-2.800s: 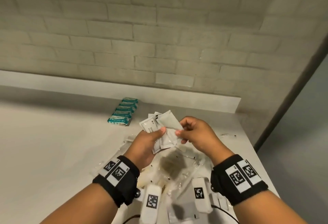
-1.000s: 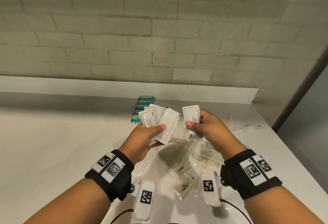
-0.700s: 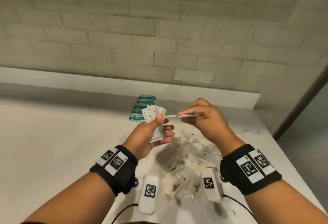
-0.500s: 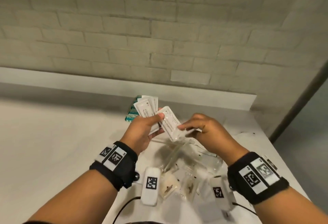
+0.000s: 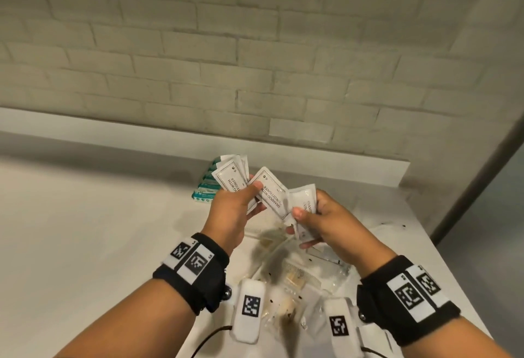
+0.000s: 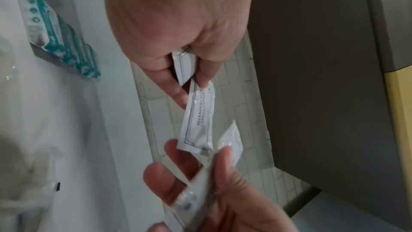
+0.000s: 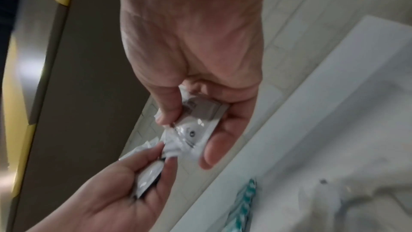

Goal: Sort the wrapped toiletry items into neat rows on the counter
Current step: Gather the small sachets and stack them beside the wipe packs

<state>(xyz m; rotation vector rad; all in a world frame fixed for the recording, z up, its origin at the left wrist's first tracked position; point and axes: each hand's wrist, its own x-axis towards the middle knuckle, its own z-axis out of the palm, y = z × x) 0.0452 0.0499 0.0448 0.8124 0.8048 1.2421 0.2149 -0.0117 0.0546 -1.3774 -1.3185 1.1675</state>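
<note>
My left hand (image 5: 241,201) holds a fan of several white shampoo sachets (image 5: 231,177) above the counter, thumb pressed on the front one (image 5: 270,191). My right hand (image 5: 309,215) pinches another white sachet (image 5: 304,201) just right of the fan, its edge touching the fan's lowest sachet. In the left wrist view the left fingers (image 6: 178,91) clamp a sachet (image 6: 198,119), with the right hand (image 6: 200,183) below. The right wrist view shows the right thumb and fingers (image 7: 169,110) on a crumpled sachet (image 7: 191,130). A row of teal wrapped items (image 5: 205,190) lies behind the fan.
A heap of clear plastic packets with combs (image 5: 297,278) lies on the white counter (image 5: 99,244) under my hands. A brick wall (image 5: 255,45) and a low ledge (image 5: 312,167) close the back. The counter's right edge (image 5: 453,272) drops off beside a grey door.
One sachet went from my right hand into the left hand's fan. My right hand then dipped to the heap and rose again with another sachet, close to the fan.
</note>
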